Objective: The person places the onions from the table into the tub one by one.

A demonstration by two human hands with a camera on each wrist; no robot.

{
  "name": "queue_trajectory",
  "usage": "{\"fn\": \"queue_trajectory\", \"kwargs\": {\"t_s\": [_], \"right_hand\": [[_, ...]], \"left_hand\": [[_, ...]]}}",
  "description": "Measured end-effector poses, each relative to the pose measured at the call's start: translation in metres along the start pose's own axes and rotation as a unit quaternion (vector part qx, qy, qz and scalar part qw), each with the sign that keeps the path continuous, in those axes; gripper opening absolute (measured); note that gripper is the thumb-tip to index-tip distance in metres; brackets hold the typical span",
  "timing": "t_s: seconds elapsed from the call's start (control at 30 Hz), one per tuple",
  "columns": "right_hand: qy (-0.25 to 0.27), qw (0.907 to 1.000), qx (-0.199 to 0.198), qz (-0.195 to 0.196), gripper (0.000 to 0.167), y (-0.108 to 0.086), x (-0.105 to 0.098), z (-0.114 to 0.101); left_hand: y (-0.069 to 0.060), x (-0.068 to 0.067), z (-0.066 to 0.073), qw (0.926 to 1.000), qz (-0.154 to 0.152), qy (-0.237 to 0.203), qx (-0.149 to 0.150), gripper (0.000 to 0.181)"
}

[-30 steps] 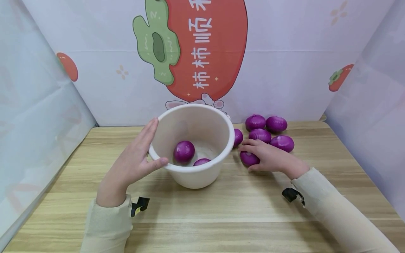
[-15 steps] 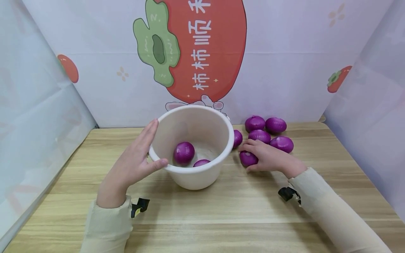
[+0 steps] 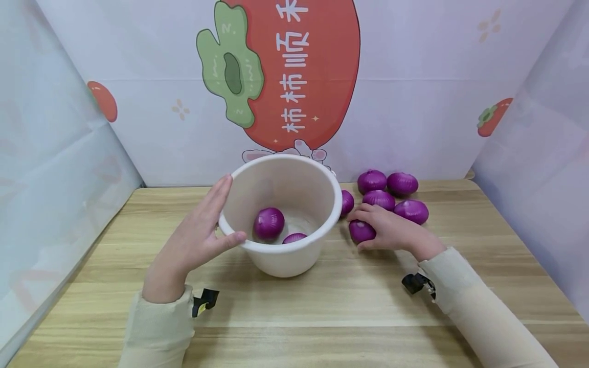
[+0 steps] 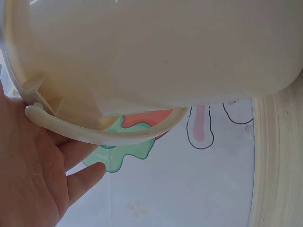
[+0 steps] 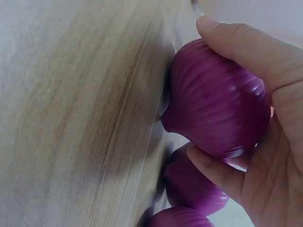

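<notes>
Fingers (image 5: pixel 215 169) of the right hand (image 3: pixel 388 229) grasp a purple onion (image 3: pixel 361 232) right of a white bucket (image 3: pixel 282 263) that the left hand (image 3: pixel 195 232) touches, fingers extended, with two onions (image 3: pixel 269 224) visible inside and five others (image 3: pixel 379 200) left outside.

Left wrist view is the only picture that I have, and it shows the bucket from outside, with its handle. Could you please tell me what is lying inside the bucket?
Observer: At least two purple onions lie inside the bucket; I see them in the head view.
Operator: Thank you. Is anything being held outside the bucket?
Observer: Yes. To the right of the bucket, the right hand grips another onion.
</notes>
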State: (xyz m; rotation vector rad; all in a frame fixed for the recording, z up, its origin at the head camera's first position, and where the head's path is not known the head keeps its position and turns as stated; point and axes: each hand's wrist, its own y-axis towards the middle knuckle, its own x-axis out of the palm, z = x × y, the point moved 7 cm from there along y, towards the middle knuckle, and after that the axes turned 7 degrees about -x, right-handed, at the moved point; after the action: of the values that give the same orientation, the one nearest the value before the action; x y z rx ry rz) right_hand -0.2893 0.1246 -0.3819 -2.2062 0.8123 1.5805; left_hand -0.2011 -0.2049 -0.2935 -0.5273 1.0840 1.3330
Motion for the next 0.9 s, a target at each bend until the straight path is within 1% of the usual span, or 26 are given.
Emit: {"fn": "queue_trajectory", "kwargs": {"t_s": [0.17, 0.3, 0.63, 0.9], "right_hand": [[0.003, 0.9999, -0.008, 0.010, 0.059, -0.0019, -0.0011, -0.0004], [0.002, 0.9999, -0.009, 0.011, 0.059, -0.0014, -0.0011, -0.0013], [0.006, 1.0000, 0.001, 0.003, 0.059, -0.0040, -0.0021, -0.0028], [0.004, 1.0000, 0.008, 0.001, 0.061, -0.0057, -0.0029, -0.0033]], "left_hand": [[0.0003, 0.0004, -0.0005, 1.0000, -0.001, -0.002, -0.003, 0.103], [0.0001, -0.0001, -0.0002, 1.0000, 0.001, -0.002, -0.001, 0.103], [-0.0008, 0.0002, 0.0001, 1.0000, -0.002, 0.000, -0.006, 0.103], [-0.0012, 0.0004, 0.0006, 1.0000, -0.003, 0.000, -0.003, 0.103]]}}
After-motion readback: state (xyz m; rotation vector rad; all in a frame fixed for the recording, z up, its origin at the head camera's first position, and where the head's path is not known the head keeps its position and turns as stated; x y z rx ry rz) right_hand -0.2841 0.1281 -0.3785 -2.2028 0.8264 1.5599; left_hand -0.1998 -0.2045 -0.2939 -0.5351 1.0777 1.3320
